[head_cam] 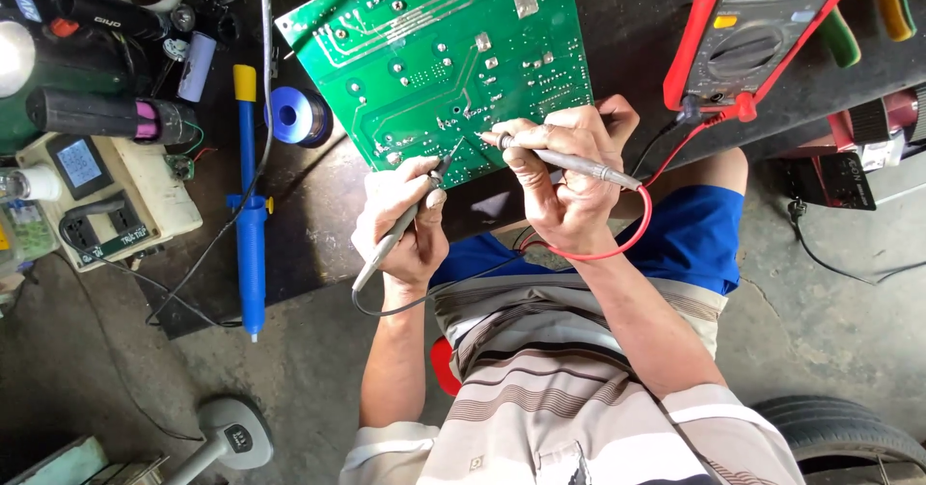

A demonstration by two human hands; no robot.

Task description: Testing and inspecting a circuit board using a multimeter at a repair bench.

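Probing is underway: left hand (pixel 400 229) grips one probe (pixel 405 223), right hand (pixel 564 176) another (pixel 569 162). Both tips touch the board (pixel 434 51); the meter (pixel 762 32) lies beyond the right hand.

circuit board (pixel 434 51) on mat, multimeter (pixel 762 32) right

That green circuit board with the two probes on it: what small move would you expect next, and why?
Probably a glance up at the red multimeter. Both hands already hold probes with their tips at the near edge of the green circuit board: the left hand holds the black-wired probe, the right hand the red-wired one. Whether the tips touch cannot be told.
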